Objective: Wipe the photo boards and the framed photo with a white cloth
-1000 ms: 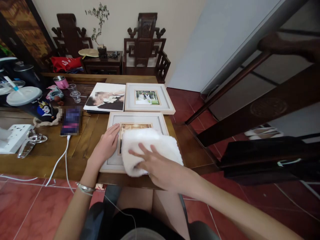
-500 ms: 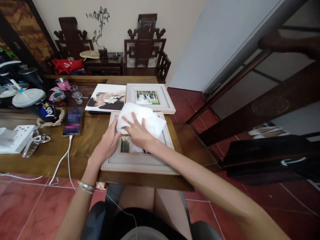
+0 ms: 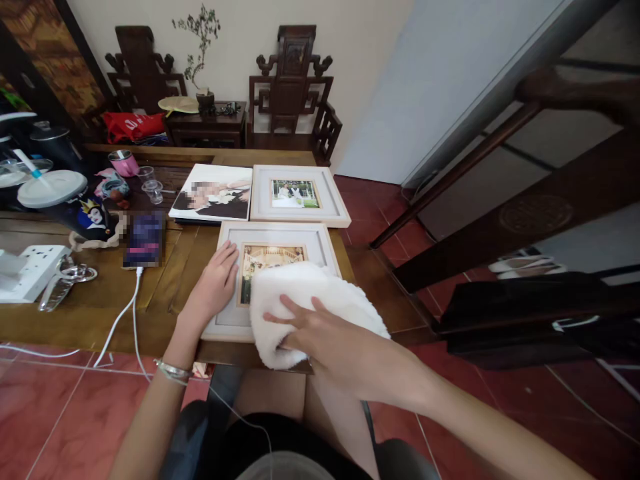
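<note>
A light wooden picture frame [image 3: 233, 327] lies flat at the table's near edge, its photo partly covered. Over its lower right part spreads a fluffy white cloth [image 3: 310, 293], which hangs past the near and right edges. My right hand [image 3: 320, 333] has it, fingers spread on top and thumb tucked into a fold. On the frame's left side rests my left hand [image 3: 217, 277], fingers laid over the border and nothing held in it; its thumb is hard to make out.
Behind lie a second framed photo [image 3: 300, 193] and a white-edged photo panel [image 3: 213, 193]. To the left are a phone [image 3: 145, 240] on a white cable, a lidded dark cup [image 3: 75, 207], a power strip [image 3: 40, 267] and a clear claw clip [image 3: 65, 280]. A dark wooden chair [image 3: 475, 220] stands right.
My right hand has drawn the cloth from the frame's far edge toward me and to the right, uncovering the photo's upper part. My left hand stays on the left border, its fingers closer together.
</note>
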Tool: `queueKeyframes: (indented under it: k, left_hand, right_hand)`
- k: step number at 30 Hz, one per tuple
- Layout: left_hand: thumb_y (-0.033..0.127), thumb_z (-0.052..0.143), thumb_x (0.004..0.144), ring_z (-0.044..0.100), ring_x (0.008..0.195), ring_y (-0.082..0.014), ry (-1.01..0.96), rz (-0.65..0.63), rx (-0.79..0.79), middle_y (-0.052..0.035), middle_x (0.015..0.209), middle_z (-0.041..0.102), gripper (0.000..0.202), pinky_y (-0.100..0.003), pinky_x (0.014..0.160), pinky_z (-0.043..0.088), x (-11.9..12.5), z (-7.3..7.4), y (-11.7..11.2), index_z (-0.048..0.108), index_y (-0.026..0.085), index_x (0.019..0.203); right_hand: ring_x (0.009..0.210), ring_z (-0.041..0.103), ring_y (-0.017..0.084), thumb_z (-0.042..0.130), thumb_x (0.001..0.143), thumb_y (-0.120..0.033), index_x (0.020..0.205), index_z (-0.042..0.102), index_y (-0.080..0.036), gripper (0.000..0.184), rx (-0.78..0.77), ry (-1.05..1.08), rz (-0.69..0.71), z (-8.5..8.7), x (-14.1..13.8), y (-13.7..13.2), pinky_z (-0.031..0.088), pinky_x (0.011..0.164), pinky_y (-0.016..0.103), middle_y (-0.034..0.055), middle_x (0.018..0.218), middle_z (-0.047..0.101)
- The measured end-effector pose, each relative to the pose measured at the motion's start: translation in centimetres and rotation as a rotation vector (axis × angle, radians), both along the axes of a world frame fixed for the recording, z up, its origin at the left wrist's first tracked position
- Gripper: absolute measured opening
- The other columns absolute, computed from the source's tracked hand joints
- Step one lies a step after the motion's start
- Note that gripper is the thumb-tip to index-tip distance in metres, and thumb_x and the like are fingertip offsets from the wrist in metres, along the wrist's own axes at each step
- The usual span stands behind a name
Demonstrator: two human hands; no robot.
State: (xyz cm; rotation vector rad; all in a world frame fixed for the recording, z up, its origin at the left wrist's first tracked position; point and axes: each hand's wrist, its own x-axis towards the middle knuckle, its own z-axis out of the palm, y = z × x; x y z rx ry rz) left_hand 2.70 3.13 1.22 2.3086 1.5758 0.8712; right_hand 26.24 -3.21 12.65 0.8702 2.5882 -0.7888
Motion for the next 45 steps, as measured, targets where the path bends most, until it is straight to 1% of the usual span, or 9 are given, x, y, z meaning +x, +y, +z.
queueKeyframes:
  k: [3,6,10,17,21,29,32,39,45]
  left_hand:
    - [0.017,0.033,0.096,0.035,0.142,-0.0254,-0.003,0.003,0.009,-0.0168,0.144,0.049,0.044,-0.047,0.117,0.032,0.0,-0.2,0.0,0.053,0.009,0.134]
    - [0.013,0.034,0.094,0.036,0.141,-0.0241,-0.015,-0.023,-0.023,-0.0161,0.149,0.043,0.046,-0.046,0.117,0.033,-0.1,-0.1,-0.2,0.049,0.010,0.137]
    - [0.008,0.038,0.089,0.042,0.138,-0.0236,-0.016,-0.042,-0.043,-0.0146,0.146,0.048,0.049,-0.045,0.116,0.035,-0.4,0.0,-0.2,0.051,0.012,0.137]
    - [0.008,0.036,0.090,0.042,0.138,-0.0224,-0.012,-0.038,-0.011,-0.0121,0.144,0.050,0.049,-0.047,0.116,0.035,-0.3,-0.4,-0.1,0.052,0.015,0.136]
    - [0.006,0.035,0.090,0.042,0.138,-0.0232,0.004,-0.009,-0.031,-0.0137,0.145,0.049,0.049,-0.047,0.115,0.035,-0.1,-0.4,-0.3,0.053,0.013,0.135]
    - [0.004,0.036,0.087,0.041,0.138,-0.0223,0.013,-0.009,-0.028,-0.0131,0.145,0.049,0.052,-0.047,0.115,0.035,-0.2,-0.1,-0.3,0.052,0.015,0.136]
    - [0.005,0.037,0.087,0.041,0.138,-0.0227,0.026,-0.036,-0.040,-0.0136,0.145,0.048,0.051,-0.046,0.115,0.035,-0.4,0.0,-0.3,0.052,0.014,0.135]
    - [0.005,0.036,0.088,0.042,0.137,-0.0225,0.009,-0.050,0.013,-0.0144,0.144,0.050,0.049,-0.046,0.116,0.035,-0.6,-0.5,0.0,0.055,0.012,0.132]
    - [-0.003,0.035,0.077,0.040,0.139,-0.0231,0.048,-0.055,-0.041,-0.0124,0.146,0.047,0.063,-0.050,0.116,0.034,-0.7,-0.2,-0.1,0.053,0.015,0.135]
  right_hand:
    - [0.147,0.012,0.036,0.040,0.070,0.008,0.118,0.067,-0.015,0.059,0.004,-0.009,0.057,0.2,-0.4,0.2,0.024,0.109,0.071,0.0058,0.156,0.032]
    - [0.145,0.012,0.043,0.047,0.073,0.001,0.118,0.067,-0.015,0.052,0.066,0.045,0.121,-1.0,-2.4,0.3,0.023,0.105,0.076,0.0087,0.157,0.031]
    - [0.142,0.020,0.046,0.049,0.074,-0.003,0.112,0.070,-0.014,0.045,0.139,0.063,0.074,-2.4,-4.1,0.0,0.023,0.103,0.078,0.0125,0.152,0.040]
    - [0.136,0.040,0.035,0.046,0.068,0.004,0.098,0.074,-0.014,0.044,0.194,0.025,-0.120,-1.2,1.1,-0.6,0.029,0.113,0.058,0.0102,0.137,0.058]
    - [0.131,0.046,0.035,0.048,0.065,0.005,0.091,0.077,-0.013,0.043,0.245,-0.018,-0.081,-0.7,2.5,-0.7,0.029,0.116,0.050,0.0114,0.134,0.061]
    - [0.139,0.032,0.040,0.053,0.072,-0.003,0.105,0.074,-0.011,0.041,0.223,0.183,0.089,-3.2,-3.2,0.3,0.022,0.116,0.057,0.0141,0.143,0.052]
    - [0.140,0.031,0.041,0.052,0.075,-0.006,0.106,0.073,-0.010,0.038,0.238,0.208,0.073,-3.9,-4.0,0.3,0.021,0.115,0.060,0.0150,0.142,0.052]
    - [0.141,0.033,0.030,0.047,0.064,0.004,0.093,0.075,-0.016,0.045,0.230,0.252,-0.120,-3.2,3.1,-1.1,0.020,0.119,0.054,0.0088,0.141,0.055]
    - [0.141,0.032,0.031,0.042,0.056,0.006,0.081,0.076,-0.018,0.049,0.324,0.143,-0.219,-3.0,8.4,-2.0,0.021,0.117,0.061,0.0064,0.137,0.058]
